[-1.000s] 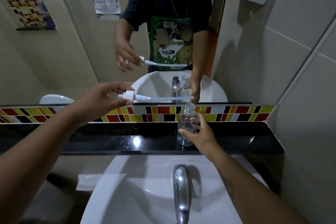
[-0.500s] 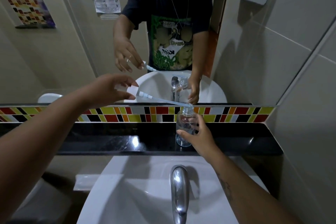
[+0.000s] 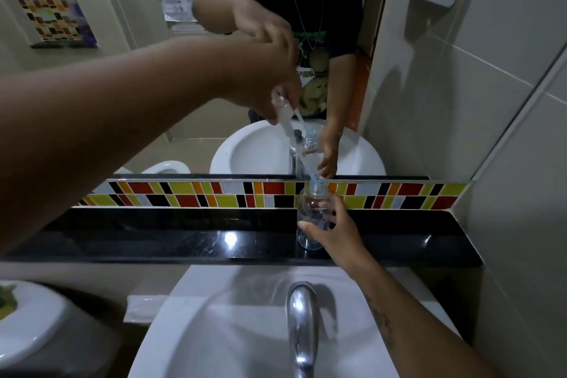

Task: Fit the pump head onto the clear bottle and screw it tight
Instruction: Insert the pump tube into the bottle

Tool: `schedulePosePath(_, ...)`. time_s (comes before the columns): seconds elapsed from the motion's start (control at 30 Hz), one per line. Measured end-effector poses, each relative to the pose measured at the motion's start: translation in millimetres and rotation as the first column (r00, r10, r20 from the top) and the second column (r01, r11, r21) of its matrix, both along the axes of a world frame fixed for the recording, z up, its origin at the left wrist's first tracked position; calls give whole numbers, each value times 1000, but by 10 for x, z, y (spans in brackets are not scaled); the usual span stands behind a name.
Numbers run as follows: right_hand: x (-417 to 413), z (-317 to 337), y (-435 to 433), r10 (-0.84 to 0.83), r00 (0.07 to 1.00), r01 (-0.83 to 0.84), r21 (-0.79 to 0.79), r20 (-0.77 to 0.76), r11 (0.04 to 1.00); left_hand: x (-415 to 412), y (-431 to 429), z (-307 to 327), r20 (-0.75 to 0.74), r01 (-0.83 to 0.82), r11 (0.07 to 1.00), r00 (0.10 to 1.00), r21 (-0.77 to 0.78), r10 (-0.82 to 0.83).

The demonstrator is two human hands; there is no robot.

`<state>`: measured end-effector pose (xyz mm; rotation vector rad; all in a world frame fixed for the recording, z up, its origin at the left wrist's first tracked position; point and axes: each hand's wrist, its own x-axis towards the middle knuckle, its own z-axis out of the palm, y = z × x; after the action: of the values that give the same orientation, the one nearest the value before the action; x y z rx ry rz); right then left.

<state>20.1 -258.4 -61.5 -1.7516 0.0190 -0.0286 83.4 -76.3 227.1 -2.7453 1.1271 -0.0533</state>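
The clear bottle (image 3: 310, 212) stands upright on the black stone ledge (image 3: 184, 239) behind the sink. My right hand (image 3: 333, 228) is wrapped around its body. My left hand (image 3: 267, 83) is raised above and to the left of it, pinching the white pump head (image 3: 283, 109). The pump's thin dip tube (image 3: 302, 156) slants down to the right, and its tip is at the bottle's open neck. The pump is blurred by motion.
A chrome tap (image 3: 302, 319) rises from the white basin (image 3: 214, 331) below the ledge. A band of coloured tiles (image 3: 184, 195) and a mirror (image 3: 138, 101) back the ledge. A tiled wall (image 3: 506, 132) closes the right side. A toilet (image 3: 27, 322) sits lower left.
My left hand has risen and swung the pump from nearly level to steeply slanted, bringing the tube's tip down to the bottle's neck. My right hand has stayed on the bottle.
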Motion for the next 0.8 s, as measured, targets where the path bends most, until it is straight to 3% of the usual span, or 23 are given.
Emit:
schedulePosePath(0.23, -4, -32, 5, -2, 999, 2, 3, 33, 1000, 133, -543, -107, -127, 8, 1000, 992, 17, -6)
schedulePosePath(0.53, 11, -58, -10, -8, 996, 10, -23, 83, 1000, 163, -523, -642, -379, -128, 971, 925, -202, 43)
schedulePosePath(0.8, 12, -60, -18, -5, 997, 3, 15, 82, 1000, 108, -533, -911, -366, -149, 965, 929, -218, 61)
